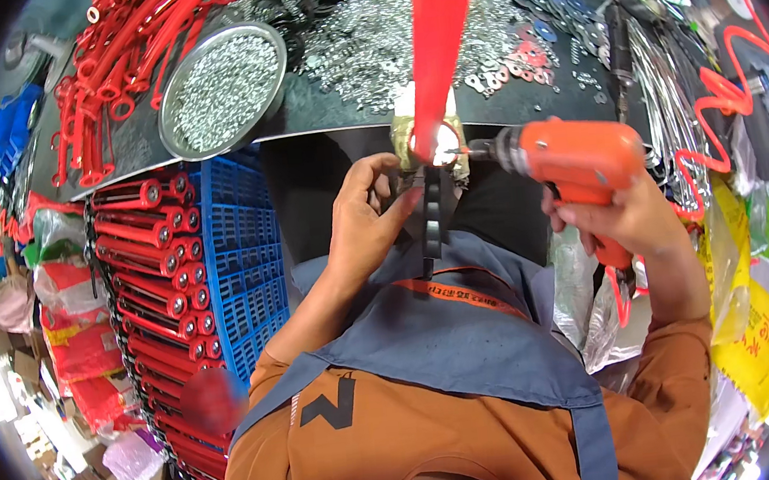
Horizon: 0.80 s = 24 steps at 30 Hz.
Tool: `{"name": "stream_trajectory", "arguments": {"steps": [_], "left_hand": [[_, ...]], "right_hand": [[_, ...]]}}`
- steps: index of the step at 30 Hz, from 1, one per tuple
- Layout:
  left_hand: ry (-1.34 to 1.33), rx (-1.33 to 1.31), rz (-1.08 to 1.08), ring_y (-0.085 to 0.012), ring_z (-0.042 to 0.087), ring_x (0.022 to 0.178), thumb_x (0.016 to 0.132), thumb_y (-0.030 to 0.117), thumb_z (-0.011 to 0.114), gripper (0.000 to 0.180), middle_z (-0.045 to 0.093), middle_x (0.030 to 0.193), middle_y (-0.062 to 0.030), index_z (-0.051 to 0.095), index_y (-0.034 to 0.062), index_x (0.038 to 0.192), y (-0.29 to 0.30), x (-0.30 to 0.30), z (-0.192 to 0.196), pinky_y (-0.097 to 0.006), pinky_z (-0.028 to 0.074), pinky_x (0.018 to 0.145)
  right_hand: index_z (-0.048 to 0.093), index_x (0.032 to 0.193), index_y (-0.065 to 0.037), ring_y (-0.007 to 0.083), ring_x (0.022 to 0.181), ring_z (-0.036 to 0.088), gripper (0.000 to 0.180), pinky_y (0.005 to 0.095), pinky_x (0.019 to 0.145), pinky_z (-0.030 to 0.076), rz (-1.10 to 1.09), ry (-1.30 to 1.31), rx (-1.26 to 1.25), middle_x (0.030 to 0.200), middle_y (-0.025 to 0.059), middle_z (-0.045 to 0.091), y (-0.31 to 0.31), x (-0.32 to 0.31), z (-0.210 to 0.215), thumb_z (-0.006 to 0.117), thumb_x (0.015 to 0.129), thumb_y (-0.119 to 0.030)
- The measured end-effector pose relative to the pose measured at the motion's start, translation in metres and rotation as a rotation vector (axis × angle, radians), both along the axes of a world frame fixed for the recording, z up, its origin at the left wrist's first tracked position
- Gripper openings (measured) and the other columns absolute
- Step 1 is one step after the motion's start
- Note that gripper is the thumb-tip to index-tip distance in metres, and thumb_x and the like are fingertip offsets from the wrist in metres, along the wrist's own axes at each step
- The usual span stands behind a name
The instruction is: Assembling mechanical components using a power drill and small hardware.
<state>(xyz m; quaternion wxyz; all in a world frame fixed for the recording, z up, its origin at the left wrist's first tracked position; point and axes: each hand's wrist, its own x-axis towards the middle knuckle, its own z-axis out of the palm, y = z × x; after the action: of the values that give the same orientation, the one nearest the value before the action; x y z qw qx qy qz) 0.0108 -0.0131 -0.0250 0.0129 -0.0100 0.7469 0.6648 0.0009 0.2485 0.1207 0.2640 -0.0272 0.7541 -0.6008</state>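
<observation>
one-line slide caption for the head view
Right hand aims an orange power drill at a red tube's end while left hand steadies a black part beneath it.

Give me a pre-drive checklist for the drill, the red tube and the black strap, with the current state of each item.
1. Right hand grips orange drill: ok.
2. Drill tip meets the red tube at its lower end: ok.
3. Left hand steadies the black strap below the tube: ok.
4. Left fingers clear of the bit: cannot tell, they sit close.
5. Bit seated in a screw: cannot tell, glare hides it.
6. Metal bowl of small parts within view on the bench: ok.
</observation>
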Motion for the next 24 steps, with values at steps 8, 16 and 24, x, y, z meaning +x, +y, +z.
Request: {"name": "stream_trajectory", "arguments": {"steps": [8,16,24], "left_hand": [[0.445,-0.461,0.018,-0.0259,0.05,0.072,0.058,0.016,0.086,0.064,0.049,0.08,-0.0083,0.057,0.0053,0.113,0.03,-0.033,0.013,-0.037,0.042,0.065],[0.601,-0.423,0.04,-0.0317,0.054,0.081,0.056,0.01,0.085,0.051,0.057,0.086,-0.0108,0.057,0.0052,0.099,0.038,-0.046,0.006,-0.041,0.044,0.07],[0.517,-0.367,0.023,-0.0322,0.058,0.093,0.058,0.007,0.084,0.055,0.059,0.102,-0.0129,0.057,0.0054,0.106,0.038,-0.045,0.008,-0.04,0.046,0.078]], "right_hand": [[0.057,0.102,0.005,0.0176,0.045,0.059,0.033,0.0321,0.046,0.05,0.375,0.143,0.331,0.069,0.0095,0.061,-0.027,-0.044,0.032,0.058,0.071,-0.006],[0.06,0.076,0.006,0.0186,0.055,0.06,0.018,0.0297,0.052,0.051,0.678,0.005,0.65,0.067,0.0111,0.06,-0.06,-0.086,0.067,0.059,0.067,-0.009],[0.058,0.103,0.002,0.0166,0.053,0.059,0.036,0.0289,0.047,0.048,0.65,-0.079,0.424,0.067,0.0098,0.061,-0.062,-0.101,0.058,0.059,0.067,-0.003]]}}
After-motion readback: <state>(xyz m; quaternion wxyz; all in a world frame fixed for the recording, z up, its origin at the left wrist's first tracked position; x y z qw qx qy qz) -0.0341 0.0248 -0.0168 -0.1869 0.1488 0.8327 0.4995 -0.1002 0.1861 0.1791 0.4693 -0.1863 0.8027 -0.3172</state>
